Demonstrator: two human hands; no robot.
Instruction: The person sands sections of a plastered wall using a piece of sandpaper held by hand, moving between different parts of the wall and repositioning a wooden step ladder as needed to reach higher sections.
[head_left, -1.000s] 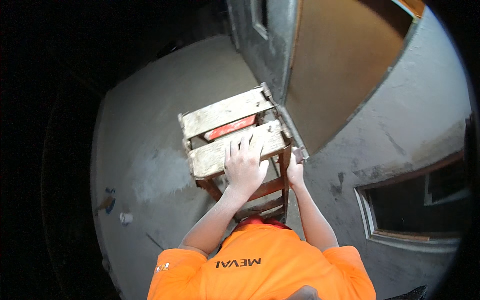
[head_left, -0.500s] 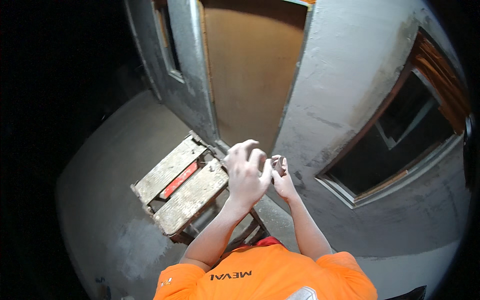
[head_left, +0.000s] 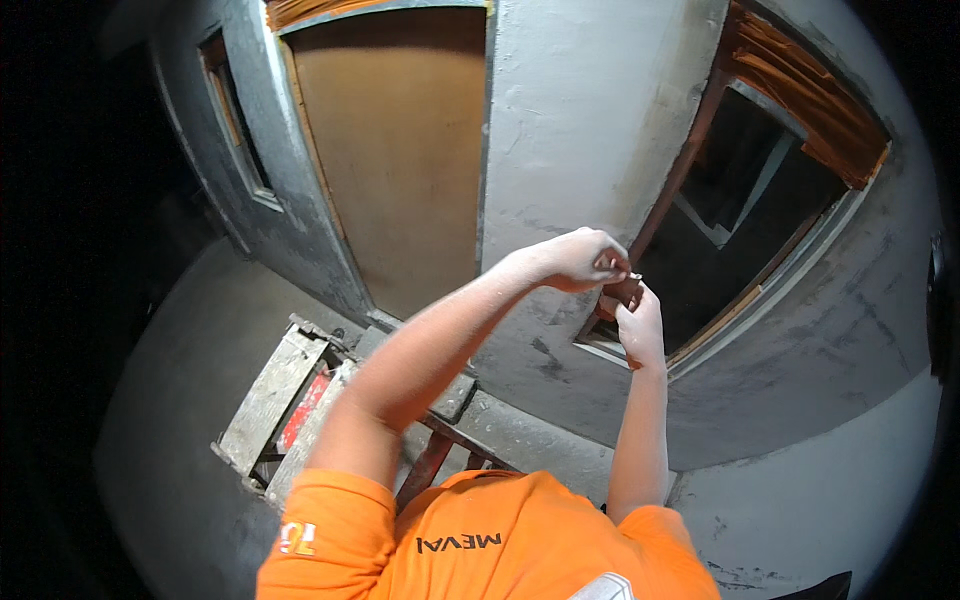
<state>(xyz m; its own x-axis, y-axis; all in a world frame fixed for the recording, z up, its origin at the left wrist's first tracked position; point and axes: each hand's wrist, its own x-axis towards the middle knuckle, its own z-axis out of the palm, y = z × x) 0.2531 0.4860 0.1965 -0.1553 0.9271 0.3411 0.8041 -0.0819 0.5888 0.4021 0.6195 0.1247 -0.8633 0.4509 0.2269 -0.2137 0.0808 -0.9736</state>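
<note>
My right hand, dusted white, is raised in front of the window's lower left corner. Between its thumb and fingers it grips a small dark brown flat piece, possibly sandpaper; most of it is hidden. Just above, my left hand reaches across from the left with its fingers curled into a pinch at the upper edge of that piece. A tiny whitish bit shows by the fingertips, too small to name. Both forearms carry white dust.
A window with orange-brown covering stands behind my hands. Left of it are a grey plastered wall and a brown door panel. A worn plank-topped stand with a red part is at lower left, dark red bars beside me.
Both hands have moved right, from before the door and wall to before the window. The left hand's spread fingers have closed to a pinch. The view has swung right.
</note>
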